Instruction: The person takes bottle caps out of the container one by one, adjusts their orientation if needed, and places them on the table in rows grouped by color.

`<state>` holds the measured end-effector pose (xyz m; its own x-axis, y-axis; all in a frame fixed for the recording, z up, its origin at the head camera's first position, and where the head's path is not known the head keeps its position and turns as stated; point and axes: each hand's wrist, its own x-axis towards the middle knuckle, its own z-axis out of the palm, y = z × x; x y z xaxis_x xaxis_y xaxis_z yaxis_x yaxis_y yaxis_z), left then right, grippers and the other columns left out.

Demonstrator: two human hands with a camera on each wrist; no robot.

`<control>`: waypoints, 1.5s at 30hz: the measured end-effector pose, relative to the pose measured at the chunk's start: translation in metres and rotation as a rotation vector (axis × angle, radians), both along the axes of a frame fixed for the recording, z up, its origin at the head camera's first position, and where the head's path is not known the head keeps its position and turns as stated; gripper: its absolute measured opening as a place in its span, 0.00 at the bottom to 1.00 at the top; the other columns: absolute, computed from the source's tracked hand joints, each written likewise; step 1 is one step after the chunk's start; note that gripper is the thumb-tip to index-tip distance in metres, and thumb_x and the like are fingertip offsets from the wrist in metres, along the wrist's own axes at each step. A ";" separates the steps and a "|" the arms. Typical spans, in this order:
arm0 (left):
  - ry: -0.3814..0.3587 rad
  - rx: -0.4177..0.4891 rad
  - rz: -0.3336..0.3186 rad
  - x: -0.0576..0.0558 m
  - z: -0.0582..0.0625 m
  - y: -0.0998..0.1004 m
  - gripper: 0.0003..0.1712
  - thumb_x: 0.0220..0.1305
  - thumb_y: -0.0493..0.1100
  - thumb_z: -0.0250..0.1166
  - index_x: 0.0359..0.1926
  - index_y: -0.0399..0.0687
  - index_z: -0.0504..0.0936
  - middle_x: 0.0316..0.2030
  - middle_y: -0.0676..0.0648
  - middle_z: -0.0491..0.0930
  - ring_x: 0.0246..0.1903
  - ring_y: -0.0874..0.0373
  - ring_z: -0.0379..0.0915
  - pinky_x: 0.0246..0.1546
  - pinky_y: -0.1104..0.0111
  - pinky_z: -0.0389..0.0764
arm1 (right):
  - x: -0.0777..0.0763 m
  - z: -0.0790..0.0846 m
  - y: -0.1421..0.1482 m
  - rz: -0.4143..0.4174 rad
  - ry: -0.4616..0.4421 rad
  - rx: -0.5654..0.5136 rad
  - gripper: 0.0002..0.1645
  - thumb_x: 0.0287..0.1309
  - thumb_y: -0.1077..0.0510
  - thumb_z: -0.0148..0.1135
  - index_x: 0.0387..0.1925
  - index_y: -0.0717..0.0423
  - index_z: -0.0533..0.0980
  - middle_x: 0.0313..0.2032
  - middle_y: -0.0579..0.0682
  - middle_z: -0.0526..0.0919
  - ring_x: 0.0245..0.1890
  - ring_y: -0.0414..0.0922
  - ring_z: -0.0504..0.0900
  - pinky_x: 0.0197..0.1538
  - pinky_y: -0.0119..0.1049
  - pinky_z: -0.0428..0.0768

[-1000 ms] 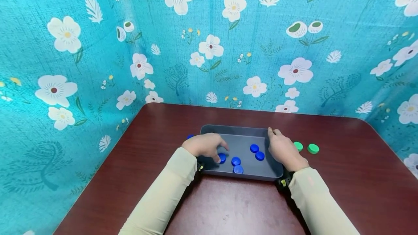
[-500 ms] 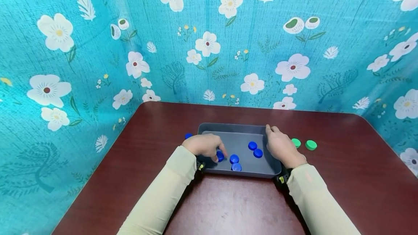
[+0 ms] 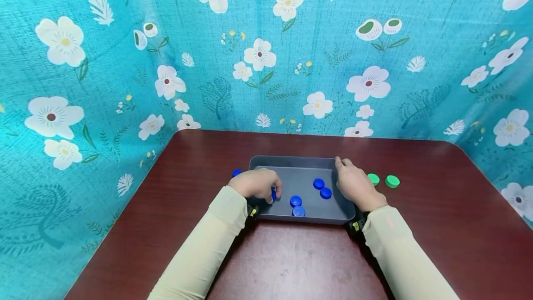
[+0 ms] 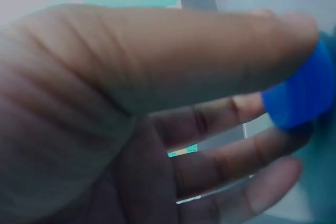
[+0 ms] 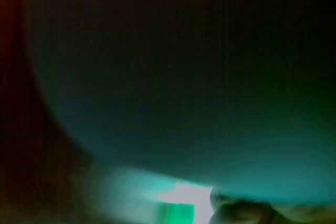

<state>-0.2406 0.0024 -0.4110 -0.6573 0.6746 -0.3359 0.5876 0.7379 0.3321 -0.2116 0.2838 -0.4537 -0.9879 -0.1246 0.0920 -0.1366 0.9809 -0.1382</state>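
Newly tipped, pinched by left hand (image 3: 255,184), one round blue cap (image 4: 302,98), four others (image 3: 295,201) in rectangular grey tray (image 3: 295,177) gripped by right hand (image 3: 356,184).

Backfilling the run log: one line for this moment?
left hand: pinches blue cap | right hand: holds tray | green caps: on table
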 end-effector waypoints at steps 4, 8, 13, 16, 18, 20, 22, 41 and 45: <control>0.027 0.028 -0.001 -0.002 0.007 -0.004 0.10 0.56 0.36 0.73 0.35 0.59 0.86 0.38 0.58 0.80 0.43 0.60 0.72 0.42 0.66 0.79 | -0.002 0.003 -0.001 -0.010 0.009 0.000 0.37 0.62 0.66 0.59 0.69 0.73 0.57 0.59 0.70 0.69 0.38 0.58 0.82 0.43 0.51 0.81; 0.041 0.049 0.016 -0.005 0.009 -0.011 0.09 0.57 0.38 0.72 0.37 0.58 0.86 0.38 0.58 0.79 0.43 0.59 0.72 0.40 0.67 0.78 | 0.000 0.002 0.000 0.001 0.020 -0.009 0.37 0.61 0.66 0.60 0.68 0.74 0.58 0.58 0.71 0.69 0.31 0.55 0.82 0.38 0.49 0.83; 0.059 0.074 0.059 -0.008 0.014 -0.022 0.10 0.59 0.40 0.71 0.43 0.55 0.86 0.37 0.56 0.80 0.39 0.59 0.73 0.36 0.68 0.79 | 0.002 -0.001 -0.001 -0.006 0.014 -0.017 0.37 0.61 0.65 0.61 0.68 0.74 0.58 0.57 0.71 0.70 0.32 0.56 0.83 0.39 0.50 0.82; 0.070 0.098 0.100 -0.009 0.020 -0.029 0.14 0.61 0.41 0.69 0.49 0.54 0.85 0.42 0.53 0.80 0.41 0.58 0.73 0.38 0.67 0.80 | 0.000 0.000 -0.001 -0.011 0.017 -0.015 0.38 0.61 0.65 0.61 0.68 0.74 0.58 0.57 0.71 0.70 0.33 0.56 0.83 0.39 0.51 0.82; 0.084 0.116 0.133 -0.009 0.026 -0.035 0.17 0.62 0.41 0.69 0.52 0.53 0.83 0.46 0.52 0.80 0.42 0.58 0.74 0.39 0.66 0.80 | -0.001 0.002 -0.001 -0.009 0.021 -0.016 0.38 0.61 0.65 0.61 0.68 0.73 0.58 0.57 0.71 0.69 0.31 0.55 0.82 0.38 0.50 0.82; 0.101 0.132 0.170 -0.011 0.032 -0.042 0.17 0.62 0.42 0.68 0.53 0.53 0.82 0.48 0.52 0.80 0.43 0.59 0.74 0.40 0.66 0.80 | -0.002 0.004 0.000 -0.005 0.026 -0.021 0.38 0.60 0.65 0.62 0.69 0.73 0.58 0.58 0.71 0.69 0.28 0.53 0.82 0.36 0.49 0.83; 0.111 0.150 0.210 -0.013 0.038 -0.051 0.17 0.62 0.42 0.68 0.53 0.52 0.82 0.47 0.52 0.79 0.43 0.58 0.74 0.40 0.65 0.80 | -0.004 0.005 0.000 -0.002 0.032 -0.028 0.39 0.60 0.65 0.62 0.69 0.72 0.58 0.58 0.70 0.69 0.26 0.52 0.81 0.35 0.49 0.83; 0.078 0.137 0.471 -0.036 0.011 -0.125 0.20 0.57 0.36 0.71 0.51 0.42 0.81 0.42 0.46 0.79 0.39 0.52 0.74 0.38 0.59 0.81 | 0.006 -0.004 -0.001 -0.008 0.005 -0.022 0.40 0.58 0.66 0.64 0.68 0.73 0.59 0.58 0.71 0.69 0.25 0.51 0.80 0.34 0.47 0.82; 0.080 0.133 0.482 -0.039 0.008 -0.122 0.18 0.57 0.36 0.71 0.50 0.43 0.82 0.41 0.47 0.79 0.37 0.52 0.73 0.35 0.61 0.80 | 0.003 -0.002 -0.002 -0.004 0.012 -0.026 0.40 0.59 0.65 0.64 0.68 0.73 0.59 0.58 0.70 0.69 0.23 0.49 0.78 0.32 0.46 0.82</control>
<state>-0.2796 -0.1198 -0.4028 -0.9246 0.3219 -0.2039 0.2182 0.8860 0.4093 -0.2087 0.2818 -0.4554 -0.9873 -0.1177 0.1071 -0.1341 0.9776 -0.1622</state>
